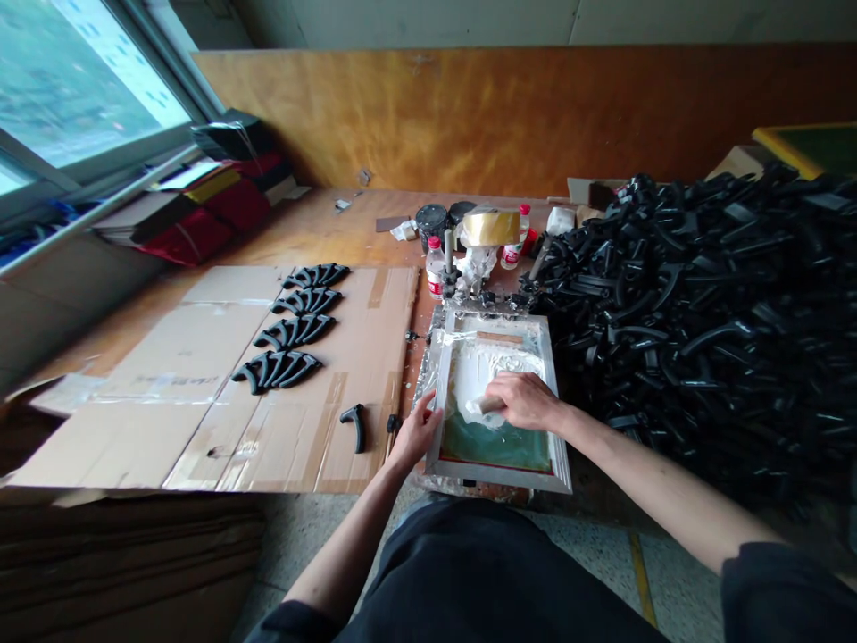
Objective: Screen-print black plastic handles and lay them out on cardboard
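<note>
A metal-edged printing screen (562, 464) lies in front of me, white paste (472, 371) smeared over its green mesh. My right hand (526, 400) is closed around a squeegee (488, 405), whose pale, paste-coated end touches the mesh. At the screen's left edge, my left hand (416, 433) grips the frame, its thumb and fingers at the rail. To the left of that hand, a single curved black plastic handle (360, 429) rests on a cardboard sheet (268, 446). Farther back on the cardboard, several similar handles (278, 371) are laid out in rows.
A large heap of black handles (683, 330) rises right beside the screen. Behind it stand a clamp stand (450, 277), red-capped bottles (435, 268), a dark tub (430, 223) and a roll of tape (491, 227). Red and black folders (214, 210) are stacked near the window.
</note>
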